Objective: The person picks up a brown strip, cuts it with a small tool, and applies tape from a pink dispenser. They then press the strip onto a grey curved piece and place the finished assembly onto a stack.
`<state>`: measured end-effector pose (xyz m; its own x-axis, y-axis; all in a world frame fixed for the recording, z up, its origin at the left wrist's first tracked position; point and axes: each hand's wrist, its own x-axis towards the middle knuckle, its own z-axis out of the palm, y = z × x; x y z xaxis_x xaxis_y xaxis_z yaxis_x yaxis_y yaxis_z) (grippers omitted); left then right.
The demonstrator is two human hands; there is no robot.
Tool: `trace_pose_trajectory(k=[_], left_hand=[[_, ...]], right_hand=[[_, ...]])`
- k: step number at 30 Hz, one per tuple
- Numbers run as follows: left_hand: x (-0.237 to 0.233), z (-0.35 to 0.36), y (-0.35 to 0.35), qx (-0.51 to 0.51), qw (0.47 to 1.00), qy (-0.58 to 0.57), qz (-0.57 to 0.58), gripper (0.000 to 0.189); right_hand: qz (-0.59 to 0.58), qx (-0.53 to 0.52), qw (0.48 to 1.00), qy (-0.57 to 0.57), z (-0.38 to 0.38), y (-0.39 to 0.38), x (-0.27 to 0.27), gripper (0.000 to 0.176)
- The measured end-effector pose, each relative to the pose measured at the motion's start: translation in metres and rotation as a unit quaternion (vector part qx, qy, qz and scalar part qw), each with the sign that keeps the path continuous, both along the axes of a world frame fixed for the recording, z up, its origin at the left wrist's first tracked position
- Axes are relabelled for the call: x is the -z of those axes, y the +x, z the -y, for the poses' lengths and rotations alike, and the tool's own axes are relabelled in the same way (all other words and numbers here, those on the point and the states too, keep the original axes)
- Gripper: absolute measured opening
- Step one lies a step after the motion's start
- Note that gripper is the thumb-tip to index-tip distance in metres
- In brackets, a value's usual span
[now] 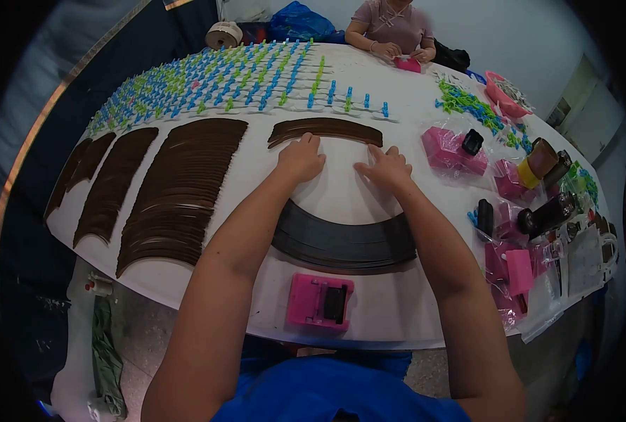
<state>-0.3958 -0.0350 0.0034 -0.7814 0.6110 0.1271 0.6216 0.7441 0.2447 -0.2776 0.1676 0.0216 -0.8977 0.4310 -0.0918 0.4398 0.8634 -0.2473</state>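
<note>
Dark brown curved strips [327, 126] lie in a small overlapping row on the white table, in front of both my hands. My left hand [302, 159] is at the near edge of that row, fingertips on or very close to it, fingers slightly bent and apart. By the row's right end, my right hand [386, 167] has its fingers spread and its thumb pointing inward. Neither hand visibly holds anything. Between my forearms sits a curved stack of black strips [344, 243]. Closer to my body is a pink block [320, 302] with a black piece on it.
Larger rows of brown strips [179, 190] cover the left side. Many blue and green clips [221, 81] stand at the back left. On the right are pink boxes in plastic [453, 151], dark bottles [548, 214] and a pink basket [506, 95]. Across the table sits a person [391, 28].
</note>
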Motion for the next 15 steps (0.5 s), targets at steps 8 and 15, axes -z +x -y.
trace_pose_trajectory(k=[8,15], left_hand=[[0.001,0.004,-0.001,-0.007,1.000,0.005,0.009,0.050],[-0.008,0.019,0.012,-0.078,0.996,-0.014,0.038,0.059]], right_hand=[[0.005,0.007,1.000,-0.014,0.001,0.001,-0.004,0.079],[0.007,0.018,1.000,-0.022,-0.002,-0.004,0.001,0.085]])
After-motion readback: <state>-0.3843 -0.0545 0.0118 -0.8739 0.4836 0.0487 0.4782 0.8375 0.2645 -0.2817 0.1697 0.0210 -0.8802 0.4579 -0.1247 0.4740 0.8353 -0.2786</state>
